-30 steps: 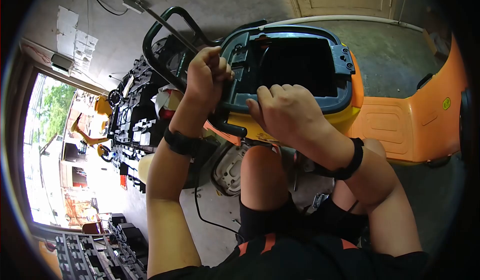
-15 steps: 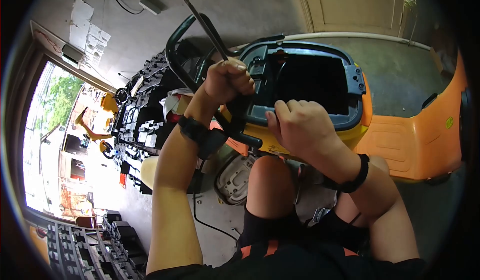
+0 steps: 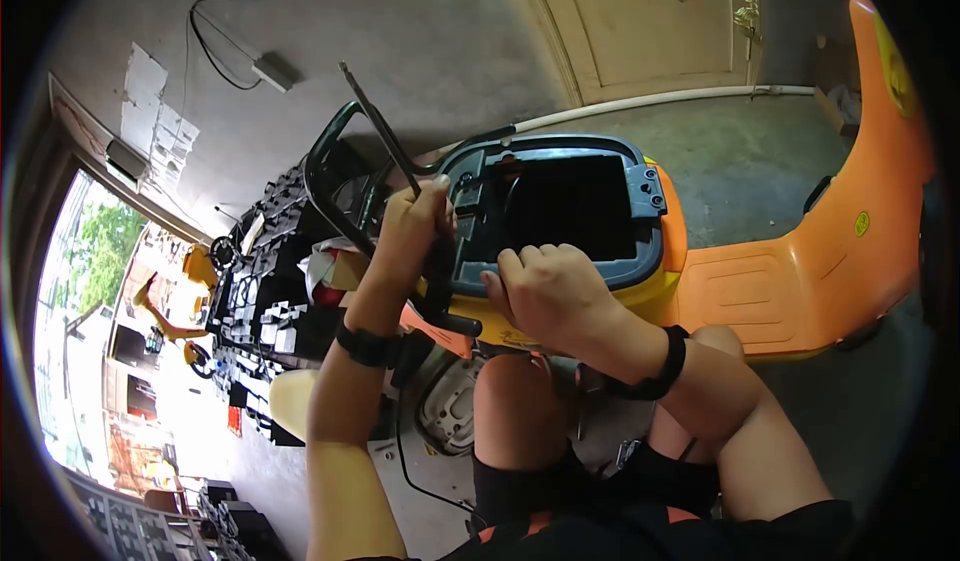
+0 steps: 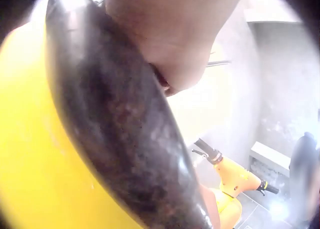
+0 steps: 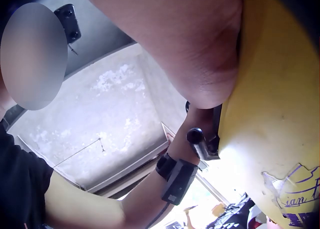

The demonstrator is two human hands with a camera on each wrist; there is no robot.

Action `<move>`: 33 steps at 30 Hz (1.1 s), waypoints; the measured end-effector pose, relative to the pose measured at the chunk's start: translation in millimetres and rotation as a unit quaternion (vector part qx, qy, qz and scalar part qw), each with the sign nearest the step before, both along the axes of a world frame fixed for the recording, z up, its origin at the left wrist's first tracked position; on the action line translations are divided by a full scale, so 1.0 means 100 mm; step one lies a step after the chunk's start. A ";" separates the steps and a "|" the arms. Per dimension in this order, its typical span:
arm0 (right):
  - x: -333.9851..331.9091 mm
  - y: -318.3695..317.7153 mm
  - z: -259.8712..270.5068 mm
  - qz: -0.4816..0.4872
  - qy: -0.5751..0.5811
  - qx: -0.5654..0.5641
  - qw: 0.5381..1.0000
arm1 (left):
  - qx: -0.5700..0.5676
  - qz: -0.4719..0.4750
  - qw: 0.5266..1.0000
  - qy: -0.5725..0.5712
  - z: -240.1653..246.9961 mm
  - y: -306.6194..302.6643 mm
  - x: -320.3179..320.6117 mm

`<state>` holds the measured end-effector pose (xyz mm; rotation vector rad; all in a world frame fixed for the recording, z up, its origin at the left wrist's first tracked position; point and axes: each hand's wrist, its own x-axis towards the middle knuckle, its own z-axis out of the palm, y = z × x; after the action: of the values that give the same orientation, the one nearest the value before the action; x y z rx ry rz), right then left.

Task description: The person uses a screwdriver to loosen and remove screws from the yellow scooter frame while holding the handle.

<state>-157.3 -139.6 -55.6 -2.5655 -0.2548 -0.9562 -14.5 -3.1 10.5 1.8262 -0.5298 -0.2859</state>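
Rod: clenched in the left hand, fist wrapped round the lower end, slanting up and away past the rail at the tail of the scooter. Held long like that probably for leverage. Right hand: fingers curled over the near rim of the open seat well, apparently to brace. Knee tucked close under the yellow flank. Counted: one rod, one rail, one well, two black wristbands, one per wrist. Farther left, stacked black boxes near the doorway.
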 end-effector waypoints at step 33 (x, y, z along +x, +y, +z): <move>0.00 -0.01 0.00 0.001 -0.012 0.002 1.000 | -0.202 -0.131 0.949 0.205 -0.17 0.12 0.27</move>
<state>-157.5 -140.4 -55.6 -2.5505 -0.2625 -0.9857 12.4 8.4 -6.4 1.2512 -0.4933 -0.6702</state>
